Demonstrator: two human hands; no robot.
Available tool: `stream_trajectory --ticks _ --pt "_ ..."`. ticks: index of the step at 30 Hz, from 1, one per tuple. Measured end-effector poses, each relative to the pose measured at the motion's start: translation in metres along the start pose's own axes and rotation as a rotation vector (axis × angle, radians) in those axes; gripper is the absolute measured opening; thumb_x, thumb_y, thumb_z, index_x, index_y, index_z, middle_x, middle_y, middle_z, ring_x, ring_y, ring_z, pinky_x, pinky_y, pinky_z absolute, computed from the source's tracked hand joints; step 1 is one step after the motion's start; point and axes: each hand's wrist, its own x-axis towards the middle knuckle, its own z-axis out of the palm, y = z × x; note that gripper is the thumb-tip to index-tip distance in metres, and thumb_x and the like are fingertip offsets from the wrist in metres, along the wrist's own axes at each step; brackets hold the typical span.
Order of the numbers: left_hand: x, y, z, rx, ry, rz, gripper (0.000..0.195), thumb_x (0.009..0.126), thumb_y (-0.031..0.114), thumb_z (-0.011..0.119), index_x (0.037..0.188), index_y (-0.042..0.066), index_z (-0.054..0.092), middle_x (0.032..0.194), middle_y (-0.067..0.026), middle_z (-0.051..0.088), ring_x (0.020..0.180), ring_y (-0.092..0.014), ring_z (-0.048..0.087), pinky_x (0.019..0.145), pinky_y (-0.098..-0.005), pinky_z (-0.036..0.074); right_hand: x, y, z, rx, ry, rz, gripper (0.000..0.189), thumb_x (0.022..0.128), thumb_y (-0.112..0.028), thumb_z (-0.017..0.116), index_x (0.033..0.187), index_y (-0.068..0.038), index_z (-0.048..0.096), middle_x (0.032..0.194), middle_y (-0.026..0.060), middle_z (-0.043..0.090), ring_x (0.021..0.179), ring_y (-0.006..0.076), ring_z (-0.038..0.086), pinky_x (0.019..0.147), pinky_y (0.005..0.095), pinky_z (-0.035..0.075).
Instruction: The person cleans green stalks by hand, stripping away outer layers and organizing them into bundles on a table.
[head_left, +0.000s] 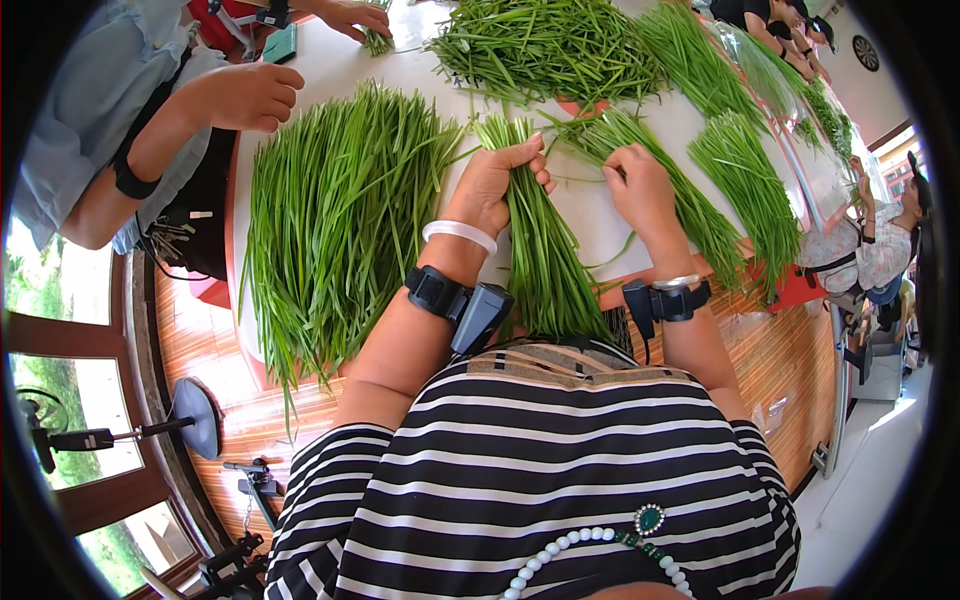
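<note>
My left hand (487, 184) is closed around the upper part of a bunch of garlic chives (544, 255). Pale cut ends stick up above the fist, and the long green blades hang down over the table edge to my lap. To the right, my right hand (643, 191) has its fingers curled inward, beside a second bunch of chives (694, 206) that lies slantwise. Whether a blade is pinched in those fingers is hidden. A broad, thick spread of chives (337, 225) covers the table on my left.
A tangled heap of chives (547, 49) lies at the back of the white table (457, 105). More bunches (750, 187) line the right side. At left, a co-worker's hand (251, 97) hovers near the spread; another hand (356, 19) holds a small bunch. More people work at far right.
</note>
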Motion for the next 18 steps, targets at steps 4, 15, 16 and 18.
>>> stream_trajectory --ticks 4,15,16,18 --pt "0.001 -0.003 -0.002 0.004 0.067 0.006 0.018 0.091 0.011 0.064 0.102 -0.003 0.059 0.070 -0.0048 0.056 0.062 -0.017 0.057 0.066 -0.0314 0.055 -0.007 -0.003 -0.008 0.306 0.130 0.016 0.010 0.083 -0.009 0.065 0.084 -0.001 0.060 0.081 0.0113 0.063 0.065 0.0265 0.059 0.059 0.0376 0.046" --pt "0.005 -0.015 -0.001 0.064 0.074 0.028 0.030 0.087 0.008 0.067 0.113 -0.003 0.058 0.069 -0.0044 0.056 0.062 -0.017 0.059 0.068 -0.0341 0.054 -0.026 -0.040 -0.010 0.463 0.072 -0.103 0.011 0.082 -0.005 0.067 0.088 -0.001 0.059 0.079 0.0123 0.063 0.063 0.0257 0.059 0.058 0.0336 0.046" --pt "0.006 -0.016 -0.001 0.065 0.072 0.028 0.030 0.087 0.008 0.067 0.113 -0.003 0.058 0.069 -0.0044 0.056 0.062 -0.017 0.059 0.068 -0.0341 0.054 -0.026 -0.039 -0.010 0.463 0.074 -0.104 0.011 0.082 -0.005 0.067 0.088 -0.001 0.059 0.079 0.0123 0.063 0.063 0.0257 0.059 0.058 0.0336 0.046" --pt "0.006 -0.018 -0.001 0.065 0.061 0.057 0.028 0.088 0.008 0.067 0.111 -0.003 0.059 0.069 -0.0049 0.056 0.062 -0.018 0.059 0.067 -0.0347 0.054 -0.027 -0.037 -0.006 0.438 0.080 -0.061 0.014 0.081 -0.005 0.066 0.093 -0.002 0.060 0.081 0.0138 0.064 0.069 0.0310 0.062 0.061 0.0376 0.048"
